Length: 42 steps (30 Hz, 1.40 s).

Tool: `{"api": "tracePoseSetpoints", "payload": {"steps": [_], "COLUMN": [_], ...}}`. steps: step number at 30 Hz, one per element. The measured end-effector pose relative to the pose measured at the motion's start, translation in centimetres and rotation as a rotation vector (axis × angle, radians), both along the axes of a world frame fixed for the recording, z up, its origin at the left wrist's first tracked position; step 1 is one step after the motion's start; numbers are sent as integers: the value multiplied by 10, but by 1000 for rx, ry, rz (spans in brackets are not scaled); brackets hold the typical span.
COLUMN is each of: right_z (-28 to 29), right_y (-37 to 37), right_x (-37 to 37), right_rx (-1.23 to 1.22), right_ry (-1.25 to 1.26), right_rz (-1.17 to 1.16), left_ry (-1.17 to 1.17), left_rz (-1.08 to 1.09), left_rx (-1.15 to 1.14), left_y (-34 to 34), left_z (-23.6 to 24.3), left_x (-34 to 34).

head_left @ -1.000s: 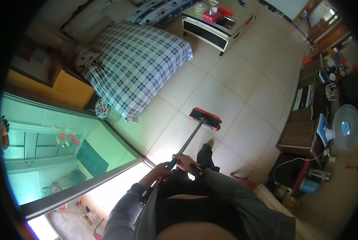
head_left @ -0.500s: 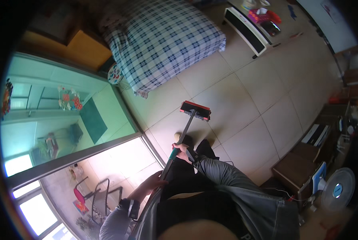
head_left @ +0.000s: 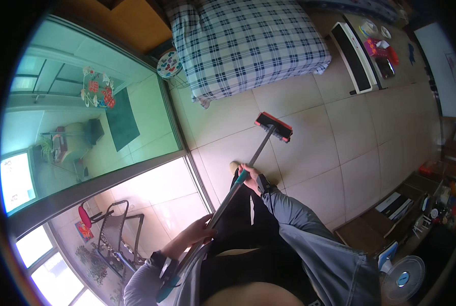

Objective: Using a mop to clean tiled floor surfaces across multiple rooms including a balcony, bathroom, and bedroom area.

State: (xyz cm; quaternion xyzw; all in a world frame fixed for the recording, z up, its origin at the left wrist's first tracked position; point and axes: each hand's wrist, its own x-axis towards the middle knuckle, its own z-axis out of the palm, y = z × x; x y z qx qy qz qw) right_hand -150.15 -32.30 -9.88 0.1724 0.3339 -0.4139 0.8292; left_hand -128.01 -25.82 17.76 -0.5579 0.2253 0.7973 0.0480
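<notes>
We've both hands, left [head_left: 195,233] and right [head_left: 250,178], gripping the long grey-and-teal pole [head_left: 228,201]; its red-and-black rectangular head [head_left: 278,128] sits near the blue-and-white plaid-covered bed [head_left: 253,51] (our side). Overreaching could snag bedding.

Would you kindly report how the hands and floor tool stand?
Left hand, right hand holding pole. Black-and-red head over floor tiles. Checked bed beyond it.

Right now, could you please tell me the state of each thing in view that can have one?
Floor tool: slanted, head toward the floor
Left hand: grip around the floor tool
Right hand: grip around the floor tool
Glass door: open
Tissue box: open, tissue showing
Bed: plaid-covered
Fan: spinning or not, cannot tell
</notes>
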Motion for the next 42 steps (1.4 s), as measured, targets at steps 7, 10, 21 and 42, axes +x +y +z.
{"api": "tracePoseSetpoints", "payload": {"steps": [7, 10, 21, 42], "right_z": [38, 47, 36, 67], "right_y": [4, 17, 5, -58], "right_x": [80, 109, 145, 69], "right_rx": [380, 187, 174, -292], "right_ry": [287, 524, 441, 619], "right_rz": [145, 390, 595, 1196], "left_ry": [138, 231, -20, 240], "left_rz": [155, 305, 416, 1605], "left_rx": [-70, 66, -42, -2], "left_y": [-9, -9, 18, 22], "left_z": [-34, -48, -45, -45], "left_x": [22, 35, 59, -161]}}
